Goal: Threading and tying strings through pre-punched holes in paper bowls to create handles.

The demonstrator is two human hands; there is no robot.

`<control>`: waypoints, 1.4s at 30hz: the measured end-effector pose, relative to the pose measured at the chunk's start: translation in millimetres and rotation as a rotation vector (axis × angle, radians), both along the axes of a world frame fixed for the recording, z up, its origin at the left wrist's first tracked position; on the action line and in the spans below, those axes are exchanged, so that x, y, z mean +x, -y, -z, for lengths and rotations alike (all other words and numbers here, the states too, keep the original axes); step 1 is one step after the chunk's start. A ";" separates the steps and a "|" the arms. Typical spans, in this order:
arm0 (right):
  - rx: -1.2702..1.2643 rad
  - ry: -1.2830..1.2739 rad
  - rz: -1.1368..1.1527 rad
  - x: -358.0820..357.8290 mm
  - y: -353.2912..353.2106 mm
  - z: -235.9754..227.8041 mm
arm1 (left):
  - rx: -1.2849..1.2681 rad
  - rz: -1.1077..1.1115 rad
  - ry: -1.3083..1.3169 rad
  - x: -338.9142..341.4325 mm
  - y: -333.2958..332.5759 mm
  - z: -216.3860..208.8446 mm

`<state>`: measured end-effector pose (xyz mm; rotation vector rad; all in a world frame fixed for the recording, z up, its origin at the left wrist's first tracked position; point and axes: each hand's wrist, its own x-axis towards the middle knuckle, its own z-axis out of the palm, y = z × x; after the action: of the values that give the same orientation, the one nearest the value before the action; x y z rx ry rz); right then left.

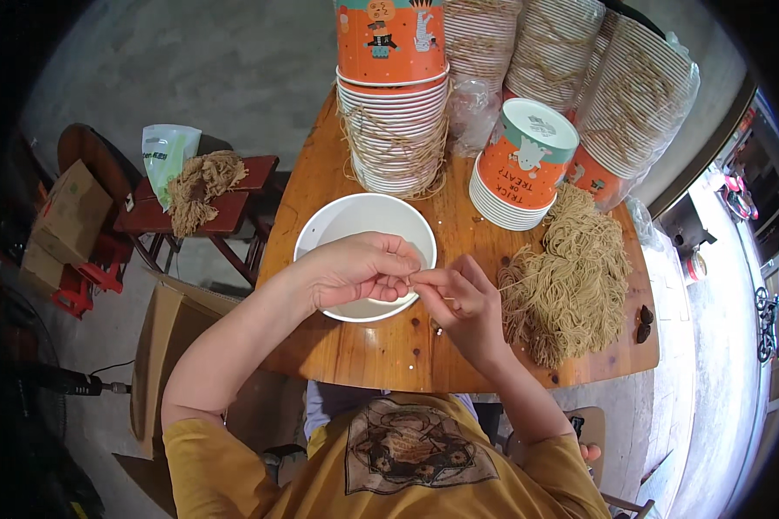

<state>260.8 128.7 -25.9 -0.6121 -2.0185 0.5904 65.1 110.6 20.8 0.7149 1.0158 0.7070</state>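
Over a white paper bucket point(320, 227), my left hand point(355, 270) and my right hand point(467, 303) meet with fingertips pinched together. Both are closed on something too thin to make out between the fingers. The bucket stands with its wide mouth up near the table's front edge, its inside partly covered by my left hand. To the right of my right hand lies a big heap of tan cord point(571, 281), cut in many strands.
On the wooden table point(376, 359) stand a tall stack of orange-printed buckets point(394, 130) with cord handles, a shorter upside-down stack point(521, 169), and plastic-wrapped stacks point(636, 95). Two dark objects point(645, 324) lie right. A red bench point(251, 173) holds more cord point(203, 186); a cardboard box point(169, 333) stands left.
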 end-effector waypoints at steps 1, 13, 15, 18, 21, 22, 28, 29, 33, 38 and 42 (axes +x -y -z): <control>-0.001 0.001 0.002 1.3 0.0 -0.9 | 0.022 -0.003 -0.013 0.2 0.8 0.3; -0.219 0.096 0.029 12.6 -8.2 -17.6 | 0.163 -0.032 -0.040 5.7 9.3 -2.4; -0.075 0.093 -0.001 15.9 -14.7 -10.9 | 0.192 -0.028 -0.056 6.6 8.2 0.5; -0.082 0.182 0.023 18.5 -17.9 -21.7 | 0.244 -0.036 -0.125 7.9 7.7 4.9; -0.194 0.123 -0.008 17.8 -17.8 -24.5 | 0.302 -0.038 -0.180 11.1 6.0 7.4; -0.324 0.062 -0.054 18.0 -18.7 -20.3 | 0.335 -0.039 -0.183 12.3 5.4 7.9; -0.314 0.115 -0.043 12.4 -18.1 -23.6 | 0.398 -0.035 -0.230 15.6 3.0 7.9; -0.272 0.112 -0.041 11.6 -18.8 -22.6 | 0.400 -0.034 -0.230 15.8 2.8 7.5; -0.272 0.158 -0.035 9.4 -17.7 -29.4 | 0.457 0.004 -0.272 13.0 2.6 11.1; -0.299 0.176 -0.045 8.9 -18.1 -31.6 | 0.611 -0.036 -0.396 17.1 4.8 11.7; -0.312 0.176 -0.033 6.8 -17.3 -30.6 | 0.641 -0.039 -0.602 20.1 7.8 8.9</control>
<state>267.7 145.9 4.8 -0.8418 -2.1196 0.9095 85.2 102.9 11.9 1.5319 1.3583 0.8858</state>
